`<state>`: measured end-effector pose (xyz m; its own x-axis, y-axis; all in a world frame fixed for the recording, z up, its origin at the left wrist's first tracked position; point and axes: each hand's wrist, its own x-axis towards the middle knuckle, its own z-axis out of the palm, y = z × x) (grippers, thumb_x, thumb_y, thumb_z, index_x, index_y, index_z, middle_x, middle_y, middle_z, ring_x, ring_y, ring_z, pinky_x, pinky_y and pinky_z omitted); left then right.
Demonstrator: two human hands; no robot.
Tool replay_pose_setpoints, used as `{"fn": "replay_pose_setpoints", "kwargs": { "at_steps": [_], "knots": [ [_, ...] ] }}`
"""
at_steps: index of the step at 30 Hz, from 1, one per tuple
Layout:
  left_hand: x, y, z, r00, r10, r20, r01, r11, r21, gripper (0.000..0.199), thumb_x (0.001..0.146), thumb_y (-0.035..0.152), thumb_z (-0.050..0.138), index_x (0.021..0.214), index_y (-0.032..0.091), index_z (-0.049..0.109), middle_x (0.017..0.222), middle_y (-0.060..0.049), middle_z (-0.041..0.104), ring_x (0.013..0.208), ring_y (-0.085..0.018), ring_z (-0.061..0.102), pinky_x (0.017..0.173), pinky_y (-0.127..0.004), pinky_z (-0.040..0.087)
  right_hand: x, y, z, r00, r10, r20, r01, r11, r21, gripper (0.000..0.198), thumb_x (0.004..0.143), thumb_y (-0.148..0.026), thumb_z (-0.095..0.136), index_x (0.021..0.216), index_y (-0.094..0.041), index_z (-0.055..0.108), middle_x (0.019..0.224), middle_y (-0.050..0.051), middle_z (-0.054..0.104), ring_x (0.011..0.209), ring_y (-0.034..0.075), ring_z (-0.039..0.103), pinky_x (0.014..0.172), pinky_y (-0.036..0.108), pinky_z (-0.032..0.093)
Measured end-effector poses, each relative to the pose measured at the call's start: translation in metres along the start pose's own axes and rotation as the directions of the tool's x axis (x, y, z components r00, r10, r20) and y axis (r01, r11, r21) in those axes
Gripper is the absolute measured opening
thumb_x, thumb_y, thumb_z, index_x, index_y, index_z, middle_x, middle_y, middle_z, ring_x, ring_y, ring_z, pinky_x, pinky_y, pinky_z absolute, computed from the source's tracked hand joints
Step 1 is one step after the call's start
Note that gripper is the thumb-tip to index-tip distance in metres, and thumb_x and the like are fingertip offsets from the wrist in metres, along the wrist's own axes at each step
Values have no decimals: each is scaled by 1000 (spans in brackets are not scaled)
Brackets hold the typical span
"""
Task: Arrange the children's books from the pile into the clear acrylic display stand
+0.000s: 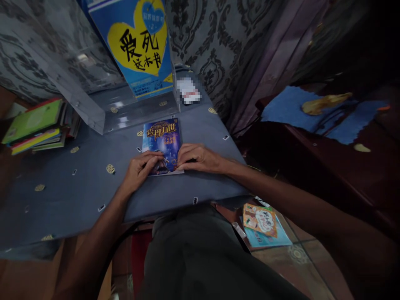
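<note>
A grey-blue tablecloth spread across the left and centre of the frame, with a patterned curtain behind it at the top. Mid-frame, the purple-blue book lay flat on the cloth. The right hand pinched its lower right corner; the left hand lay over its lower left edge, but I couldn't tell whether those fingers gripped. The hands hid parts of the cover, the frame's top cut off a blue sign, and the far right was too dark to make out
</note>
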<state>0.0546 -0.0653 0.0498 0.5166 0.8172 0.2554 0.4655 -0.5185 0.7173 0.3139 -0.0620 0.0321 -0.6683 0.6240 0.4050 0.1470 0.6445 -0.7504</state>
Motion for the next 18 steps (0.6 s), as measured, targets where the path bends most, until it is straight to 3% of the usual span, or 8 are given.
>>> {"fn": "replay_pose_setpoints", "kwargs": {
  "at_steps": [4, 10, 14, 18],
  "knots": [
    [-1, 1, 2, 1000, 20, 21, -21, 1000, 21, 41, 103, 47, 46, 103, 20, 78, 114, -9, 77, 109, -23, 71, 98, -40, 57, -6, 2, 1, 999, -43, 13, 43, 999, -18, 35, 99, -48, 59, 89, -20, 77, 89, 6, 75, 93, 20, 66, 89, 39, 53],
    [-3, -4, 5, 999, 53, 12, -54, 993, 106, 40, 104, 44, 45, 106, 19, 77, 119, -10, 75, 114, -23, 69, 102, -42, 55, -13, 8, 2, 993, -116, 32, 120, 985, -123, 30, 93, -43, 69, 110, -19, 76, 118, 13, 72, 115, 25, 60, 98, 46, 51],
    [-5, -12, 11, 995, 93, -43, -79, 966, 247, 37, 102, 43, 49, 119, 19, 72, 136, -12, 66, 135, -27, 56, 116, -50, 43, -11, 8, 3, 987, -162, 7, 162, 978, -129, 25, 97, -38, 65, 108, -19, 77, 107, 10, 77, 107, 22, 65, 94, 42, 53],
    [-6, -15, 13, 996, 79, -32, -67, 958, 279, 38, 104, 42, 45, 124, 20, 69, 141, -12, 63, 140, -27, 52, 119, -52, 40, -7, 5, 2, 989, -145, -23, 141, 979, -147, 26, 100, -37, 60, 109, -19, 77, 101, 8, 79, 100, 20, 68, 90, 39, 55]
  ]
}}
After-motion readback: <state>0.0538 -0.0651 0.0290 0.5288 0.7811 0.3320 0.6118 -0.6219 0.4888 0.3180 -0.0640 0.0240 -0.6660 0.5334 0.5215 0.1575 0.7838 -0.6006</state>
